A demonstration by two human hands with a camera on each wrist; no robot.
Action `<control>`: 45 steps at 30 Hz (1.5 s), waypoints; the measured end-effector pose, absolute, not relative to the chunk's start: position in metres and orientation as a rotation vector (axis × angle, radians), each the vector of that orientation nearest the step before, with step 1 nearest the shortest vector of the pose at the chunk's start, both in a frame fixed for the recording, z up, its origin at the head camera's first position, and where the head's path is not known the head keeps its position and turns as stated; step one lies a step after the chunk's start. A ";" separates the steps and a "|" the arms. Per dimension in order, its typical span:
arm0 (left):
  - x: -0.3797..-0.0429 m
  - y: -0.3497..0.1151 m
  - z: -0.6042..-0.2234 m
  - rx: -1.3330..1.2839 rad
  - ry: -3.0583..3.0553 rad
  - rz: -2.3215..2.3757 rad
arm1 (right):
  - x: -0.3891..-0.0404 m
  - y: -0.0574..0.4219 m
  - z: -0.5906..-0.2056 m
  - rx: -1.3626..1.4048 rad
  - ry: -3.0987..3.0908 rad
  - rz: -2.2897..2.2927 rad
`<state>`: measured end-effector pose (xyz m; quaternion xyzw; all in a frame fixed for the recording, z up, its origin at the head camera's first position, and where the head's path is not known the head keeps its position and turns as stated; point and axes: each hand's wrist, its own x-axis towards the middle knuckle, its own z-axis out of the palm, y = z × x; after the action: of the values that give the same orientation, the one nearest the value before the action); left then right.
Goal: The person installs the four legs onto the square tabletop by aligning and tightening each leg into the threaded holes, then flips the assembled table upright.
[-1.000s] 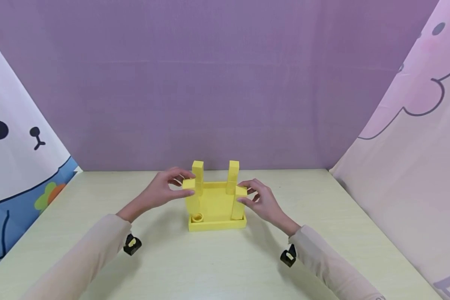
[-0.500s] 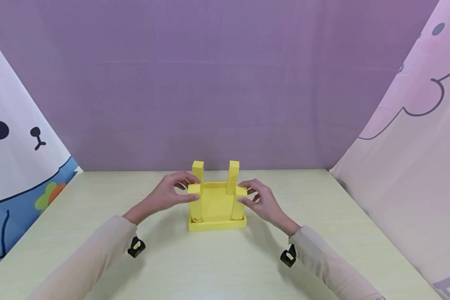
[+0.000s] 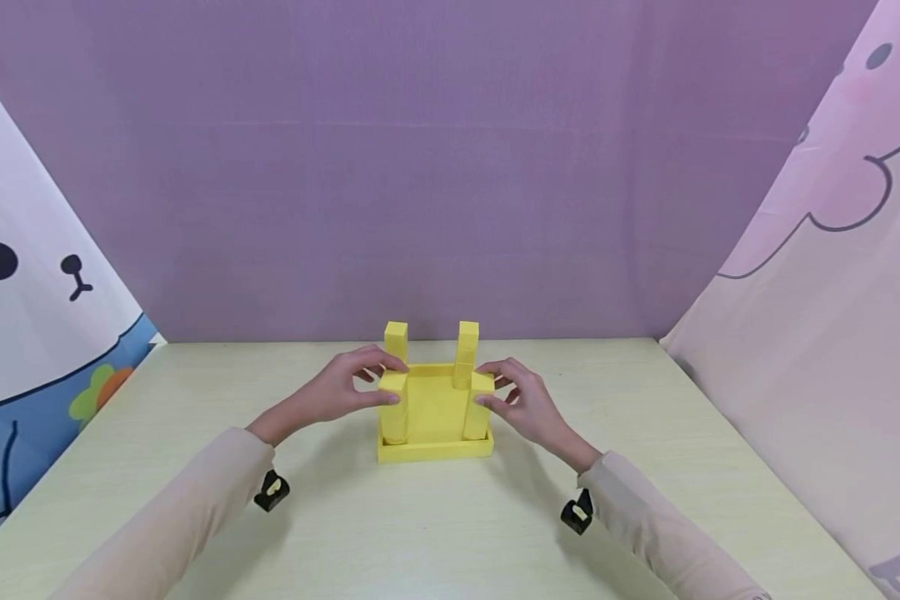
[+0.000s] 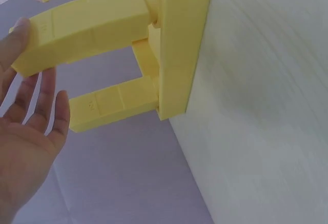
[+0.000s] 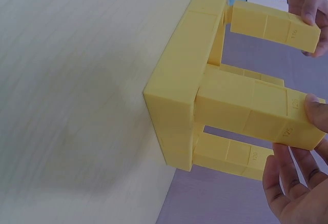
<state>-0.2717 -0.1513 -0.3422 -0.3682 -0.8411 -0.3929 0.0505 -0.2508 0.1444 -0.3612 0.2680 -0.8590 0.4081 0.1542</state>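
Note:
A yellow toy table lies upside down, its rimmed tabletop (image 3: 435, 452) flat on the work surface and its square legs pointing up. My left hand (image 3: 342, 385) pinches the top of the near-left leg (image 3: 394, 417) between thumb and fingers. In the left wrist view a narrow neck shows between this leg (image 4: 87, 26) and the tabletop (image 4: 182, 49). On the other side, my right hand (image 3: 527, 398) holds the near-right leg (image 3: 477, 417) by its upper end. Embossed numbers mark that leg (image 5: 246, 101) in the right wrist view. Both far legs, left (image 3: 396, 335) and right (image 3: 467, 350), stand untouched.
The pale wooden table (image 3: 442, 525) spreads around the yellow piece. A purple cloth wall (image 3: 420, 183) rises close behind it. Printed cartoon panels flank the left (image 3: 37, 333) and right (image 3: 817, 350) sides. Each wrist carries a small black mount, left (image 3: 272, 490) and right (image 3: 577, 512).
My left hand has moved right and slightly down with the near-left leg, bringing it over the round socket in the tabletop corner, which is now covered. The right hand has stayed in place.

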 end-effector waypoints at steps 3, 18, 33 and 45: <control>-0.273 -0.153 -0.341 -1.163 -2.585 -1.169 | -0.251 0.144 -0.361 0.769 -2.460 1.165; -0.264 -0.144 -0.343 -0.983 -2.556 -1.221 | -0.251 0.144 -0.362 0.792 -2.437 1.186; -0.265 -0.147 -0.340 -1.103 -2.562 -1.147 | -0.252 0.146 -0.362 0.787 -2.447 1.167; -0.267 -0.149 -0.341 -1.137 -2.589 -1.201 | -0.240 0.139 -0.351 0.761 -2.465 1.182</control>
<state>-0.2666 -0.1491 -0.3406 -0.3699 -0.8422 -0.3907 0.0347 -0.2405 0.1386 -0.3505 0.2651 -0.8587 0.4116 0.1514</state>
